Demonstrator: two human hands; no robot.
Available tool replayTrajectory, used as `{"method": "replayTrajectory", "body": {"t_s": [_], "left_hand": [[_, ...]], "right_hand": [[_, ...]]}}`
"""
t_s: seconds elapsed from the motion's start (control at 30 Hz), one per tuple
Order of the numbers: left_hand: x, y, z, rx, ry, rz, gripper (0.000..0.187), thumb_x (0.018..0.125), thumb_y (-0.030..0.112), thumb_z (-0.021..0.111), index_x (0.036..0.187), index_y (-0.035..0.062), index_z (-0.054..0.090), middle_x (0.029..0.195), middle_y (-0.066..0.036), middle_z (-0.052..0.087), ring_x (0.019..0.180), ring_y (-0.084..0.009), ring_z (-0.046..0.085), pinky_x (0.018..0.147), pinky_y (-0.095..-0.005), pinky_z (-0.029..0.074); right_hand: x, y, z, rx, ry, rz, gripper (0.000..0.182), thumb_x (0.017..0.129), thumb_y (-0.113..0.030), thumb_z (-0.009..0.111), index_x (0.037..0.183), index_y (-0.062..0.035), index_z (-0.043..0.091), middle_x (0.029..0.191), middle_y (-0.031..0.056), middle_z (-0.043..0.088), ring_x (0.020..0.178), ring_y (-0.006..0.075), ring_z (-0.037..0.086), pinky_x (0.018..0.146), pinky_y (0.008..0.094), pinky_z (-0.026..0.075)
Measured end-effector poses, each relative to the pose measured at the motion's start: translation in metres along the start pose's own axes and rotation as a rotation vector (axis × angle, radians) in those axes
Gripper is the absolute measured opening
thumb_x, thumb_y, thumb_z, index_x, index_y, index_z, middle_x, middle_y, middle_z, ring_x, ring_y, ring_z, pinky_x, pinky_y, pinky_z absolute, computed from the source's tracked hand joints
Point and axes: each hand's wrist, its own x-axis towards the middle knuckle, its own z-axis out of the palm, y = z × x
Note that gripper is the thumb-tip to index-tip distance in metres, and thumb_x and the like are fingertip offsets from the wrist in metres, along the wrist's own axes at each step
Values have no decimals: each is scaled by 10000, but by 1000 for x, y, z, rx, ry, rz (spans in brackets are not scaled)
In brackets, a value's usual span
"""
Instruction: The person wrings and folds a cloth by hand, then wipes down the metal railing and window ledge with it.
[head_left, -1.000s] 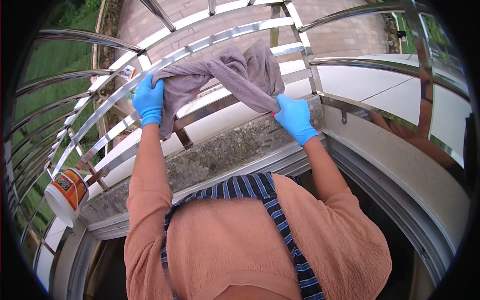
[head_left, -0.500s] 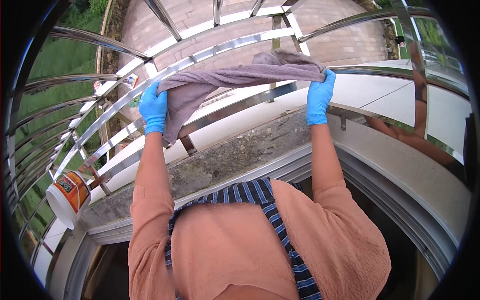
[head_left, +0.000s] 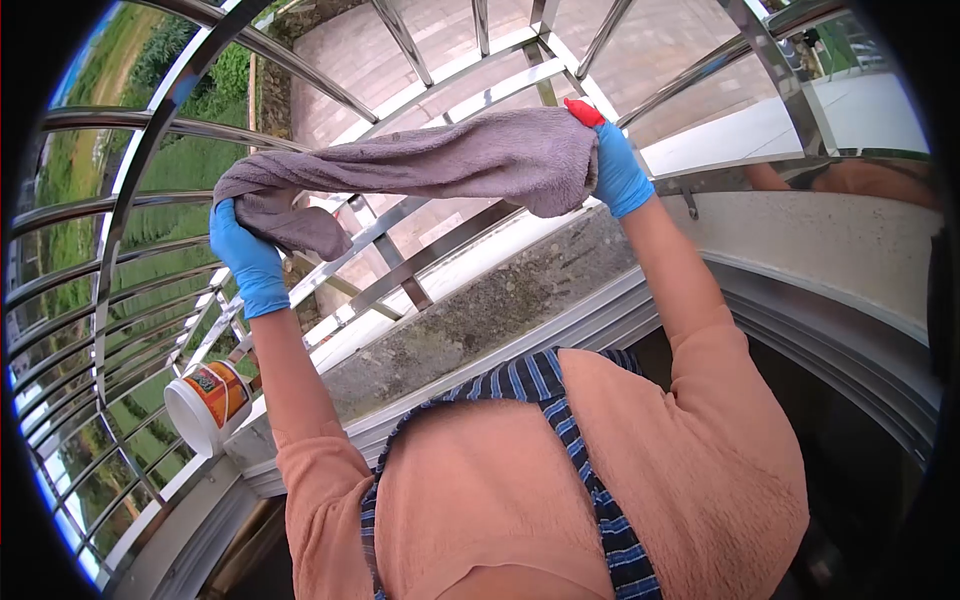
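A greyish-purple cloth (head_left: 440, 155) stretches between my two blue-gloved hands, in front of the metal bars. On its left end my left hand (head_left: 246, 262) is closed, with a fold of cloth draped over the fingers and a loose end hanging beside them. The right end is held by my right hand (head_left: 615, 168), whose fingers are partly behind the cloth. Something red (head_left: 584, 112) shows at the fingertips of my right hand; what it is cannot be made out clearly.
Shiny metal railings (head_left: 395, 262) curve around the front and left. A white bucket (head_left: 208, 405) with an orange label hangs tilted at the lower left. Below the cloth runs a rough, stained stone ledge (head_left: 500, 300) beside a metal window track (head_left: 590, 322). Paving and grass lie beyond the bars.
My left hand has moved left and down in view, and my right hand slightly left. The cloth is spread wider, its bunched end now lower. The view has shifted, and red shows at my right fingertips.
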Motion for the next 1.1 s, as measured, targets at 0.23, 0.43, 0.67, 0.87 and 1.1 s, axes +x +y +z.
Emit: {"method": "replayTrajectory", "body": {"t_s": [0.23,0.43,0.67,0.87,1.1], "left_hand": [[-55,-33,-15,-144,-120,-380,305,899,200,560,1123,3,617,1117,-105,626,990,-212,612,876,-340,493],[-112,-60,-29,-88,-55,-466,344,893,211,564,1154,-10,599,1144,-106,621,1015,-221,606,904,-341,484],[-142,-71,-73,-193,-6,-556,403,908,224,536,1227,-23,549,1220,-148,588,1099,-266,580,963,-377,462],[-143,-48,-74,-278,21,-560,419,932,260,517,1264,3,524,1263,-139,566,1140,-281,555,1001,-405,443],[-124,34,-89,-266,-4,-246,481,950,375,469,1315,62,482,1344,-126,497,1238,-292,470,1073,-454,358]], "right_hand": [[35,104,-26,165,-166,-309,406,998,-345,409,1260,-38,458,1138,67,550,1020,171,549,915,305,464],[-17,157,-15,-2010,-163,-797,463,968,-308,493,1340,-48,401,1283,102,480,1176,191,449,992,310,422],[16,140,-42,-894,-117,-746,459,969,-305,497,1335,-43,407,1261,115,494,1153,203,479,992,309,423],[19,100,-44,-1474,-216,-1013,459,945,-276,534,1322,-38,422,1180,112,541,1073,180,533,964,291,441],[56,-8,-48,-1188,-794,-1043,424,804,-87,635,1222,-71,562,1159,72,597,1036,202,579,925,307,473]]}}
